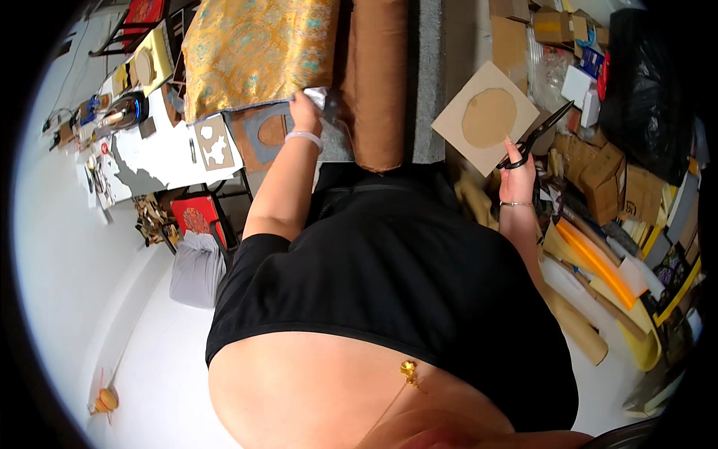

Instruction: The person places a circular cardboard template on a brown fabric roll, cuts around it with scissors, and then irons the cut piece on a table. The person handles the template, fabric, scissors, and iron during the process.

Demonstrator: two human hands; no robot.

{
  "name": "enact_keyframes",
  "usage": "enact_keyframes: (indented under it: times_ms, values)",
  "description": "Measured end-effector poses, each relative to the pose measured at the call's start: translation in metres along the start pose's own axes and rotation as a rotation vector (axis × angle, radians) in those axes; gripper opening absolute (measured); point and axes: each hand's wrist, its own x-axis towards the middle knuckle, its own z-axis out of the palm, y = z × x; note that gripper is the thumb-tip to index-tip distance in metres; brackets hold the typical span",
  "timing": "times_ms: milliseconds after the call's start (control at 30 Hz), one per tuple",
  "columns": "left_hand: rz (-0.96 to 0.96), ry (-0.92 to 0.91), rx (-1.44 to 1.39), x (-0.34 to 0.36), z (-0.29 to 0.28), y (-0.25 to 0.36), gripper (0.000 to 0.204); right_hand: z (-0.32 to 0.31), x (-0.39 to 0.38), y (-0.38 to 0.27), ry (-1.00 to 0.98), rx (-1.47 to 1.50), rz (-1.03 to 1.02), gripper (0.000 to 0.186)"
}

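Gold cloth (258, 56), upper left: nearer left hand (304, 114) pinches its lower edge; right hand (518, 176) holds card (479, 158) and scissors (546, 131), pointing up-right.

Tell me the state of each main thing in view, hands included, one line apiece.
Gold patterned fabric, spread out, lightly creased
Brown roll, rolled up
Black scissors, held, points away from the person; whether fully shut, unclear
Tan board, held, turned corner-up
Left hand, at the fabric's corner, exact grip unclear
Right hand, closed on the scissors handles, thumb at the board
Black plastic bag, crumpled
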Motion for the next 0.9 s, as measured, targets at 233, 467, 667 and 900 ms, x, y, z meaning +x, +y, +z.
enact_keyframes:
  times_ms: [233,467,667,900]
  values:
    - [-0.406,-0.2,-0.559,0.023,-0.065,0.074,0.096,0.0,0.003,0.0,-0.007,-0.01,0.019,0.02]
    - [-0.234,-0.418,-1.089,0.084,-0.125,0.071,0.078,0.015,-0.064,-0.008,0.006,0.038,0.003,0.018]
    - [-0.109,-0.287,-0.963,0.122,-0.147,0.12,0.069,0.011,-0.111,0.002,0.128,0.074,-0.01,0.022]
    - [0.114,-0.149,-0.442,0.066,-0.109,0.167,0.07,-0.007,-0.118,0.056,0.149,0.1,0.032,0.02]
